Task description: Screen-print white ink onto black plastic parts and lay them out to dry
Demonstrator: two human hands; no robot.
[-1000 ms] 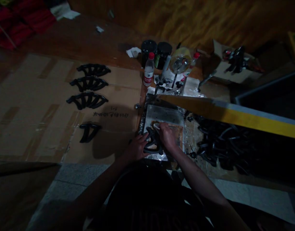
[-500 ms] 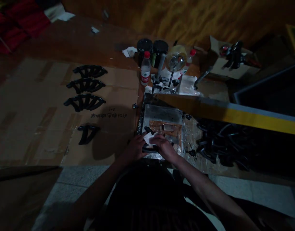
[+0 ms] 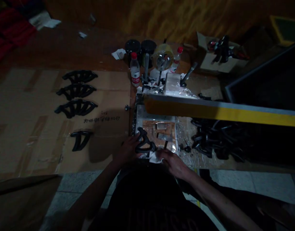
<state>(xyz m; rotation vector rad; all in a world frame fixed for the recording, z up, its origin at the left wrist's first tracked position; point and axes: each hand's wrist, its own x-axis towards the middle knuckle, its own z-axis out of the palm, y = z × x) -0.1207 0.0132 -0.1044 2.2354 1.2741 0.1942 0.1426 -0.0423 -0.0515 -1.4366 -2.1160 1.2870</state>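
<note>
Head view, dim light: the left hand (image 3: 128, 150) grips a black curved part (image 3: 144, 145) by its left end, fingers curled round it. The part lies on the near edge of a plate (image 3: 159, 126), at about 7 o'clock of it. At 4 o'clock of the part, touching it, is a white rag (image 3: 155, 157), bunched under the closed fingers of the right hand (image 3: 173, 163). A frame (image 3: 221, 110) with a yellow band hangs over the plate's far edge and runs off toward 3 o'clock. Beneath it, at 3 o'clock of the plate, lies a pile (image 3: 217, 139) of black pieces. At 9 o'clock a cardboard (image 3: 29, 128) sheet carries four laid-out parts (image 3: 76, 107), well apart from both hands. At 12 o'clock stand a bottle (image 3: 135, 72), two jars (image 3: 133, 47) and tape (image 3: 163, 59).
</note>
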